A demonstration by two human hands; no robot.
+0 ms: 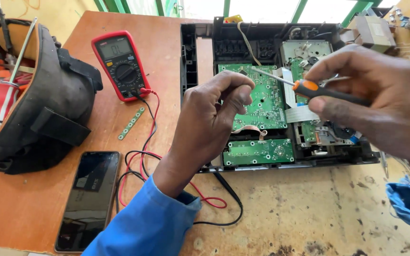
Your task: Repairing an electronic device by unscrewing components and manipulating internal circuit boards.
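An opened black electronic device (200, 52) lies on the wooden table, showing green circuit boards (266, 102) inside. My right hand (380, 99) grips a screwdriver (319, 90) with an orange and black handle; its thin metal shaft points left, the tip near the upper edge of the large board. My left hand (214, 116) hovers over the same board with fingertips pinched together close to the screwdriver tip. Whether something small sits between those fingers cannot be told. Both arms wear blue sleeves.
A red multimeter (119, 64) lies left of the device, its red and black leads (143, 156) trailing across the table. A dark phone (88, 199) lies near the front edge. A tool bag (29, 95) with a red-handled screwdriver stands at far left. A small green strip (131, 123) lies beside the leads.
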